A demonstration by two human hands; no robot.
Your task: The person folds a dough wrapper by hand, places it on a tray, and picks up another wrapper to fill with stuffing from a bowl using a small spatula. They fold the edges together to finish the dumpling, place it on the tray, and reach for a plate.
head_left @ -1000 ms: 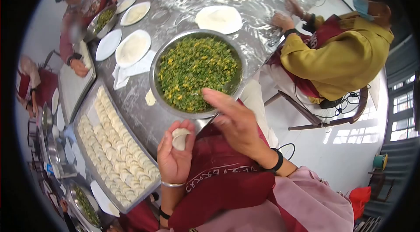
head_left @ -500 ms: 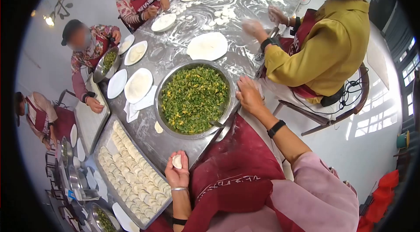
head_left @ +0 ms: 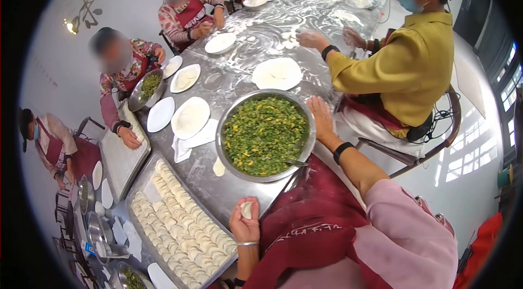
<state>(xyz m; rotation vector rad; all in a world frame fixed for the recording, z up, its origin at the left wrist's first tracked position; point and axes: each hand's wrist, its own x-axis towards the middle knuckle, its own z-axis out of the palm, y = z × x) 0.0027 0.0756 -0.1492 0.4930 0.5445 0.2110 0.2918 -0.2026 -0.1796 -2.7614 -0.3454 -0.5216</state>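
Note:
A folded dumpling (head_left: 247,210) rests in my left hand (head_left: 244,221), its fingers curled round it, near the table's front edge beside the dumpling tray. My right hand (head_left: 321,116) lies with fingers stretched out against the right side of the big steel bowl (head_left: 309,144) and holds nothing. Chopped green and yellow filling (head_left: 265,133) fills that bowl, and a spoon handle (head_left: 296,163) sticks out at its lower right. Rows of folded dumplings (head_left: 180,223) cover the metal tray (head_left: 143,172) at the left. A small dough piece (head_left: 219,167) lies between tray and bowl.
White plates (head_left: 190,118) with wrappers stand left of the bowl, another plate (head_left: 277,74) behind it. A co-worker in yellow (head_left: 397,65) sits at the right. Other co-workers sit along the left, by a second filling bowl (head_left: 147,88) and another tray (head_left: 122,150).
The whole view has shifted, so the table and bowl appear further right and slightly lower. The yellow-sleeved co-worker's hands have moved over the floured table. My left hand still holds the dumpling.

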